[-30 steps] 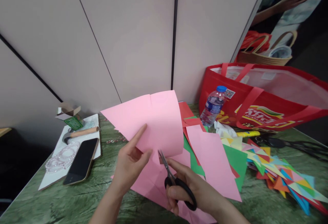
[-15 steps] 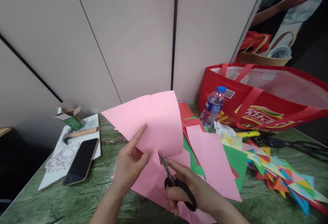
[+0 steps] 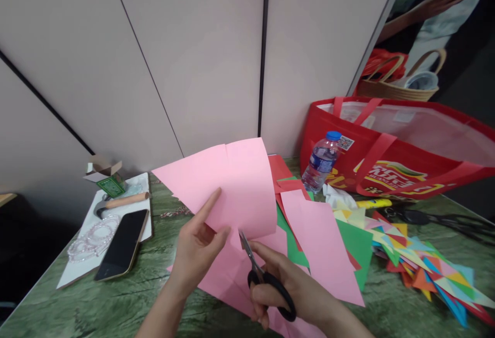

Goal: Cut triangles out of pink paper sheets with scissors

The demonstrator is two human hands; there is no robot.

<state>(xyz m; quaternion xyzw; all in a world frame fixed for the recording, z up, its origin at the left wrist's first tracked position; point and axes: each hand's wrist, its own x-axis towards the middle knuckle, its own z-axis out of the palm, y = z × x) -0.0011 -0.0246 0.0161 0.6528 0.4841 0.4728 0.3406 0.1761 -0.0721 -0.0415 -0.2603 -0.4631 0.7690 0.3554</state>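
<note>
A curved sheet of pink paper (image 3: 243,188) is held up off the table by my left hand (image 3: 201,245), its thumb and fingers closed on the lower edge. My right hand (image 3: 284,278) grips a pair of scissors (image 3: 256,266) by the black handles. The blade tips touch the sheet's lower edge, just right of my left thumb. More pink paper (image 3: 224,286) lies below my hands, and another pink piece (image 3: 319,245) rests to the right over green paper (image 3: 356,245) and red paper (image 3: 280,167).
Colourful folded paper pieces (image 3: 429,260) lie right, near a yellow tube (image 3: 373,203). A water bottle (image 3: 322,162) stands before a red bag (image 3: 386,147). At left are a phone (image 3: 122,245), a wooden-handled sickle (image 3: 126,200) and a small green box (image 3: 110,180). Someone's arm (image 3: 421,13) shows upper right.
My hands, the pink sheet and the scissors have hardly moved. At the upper right, the other person's hand has shifted slightly.
</note>
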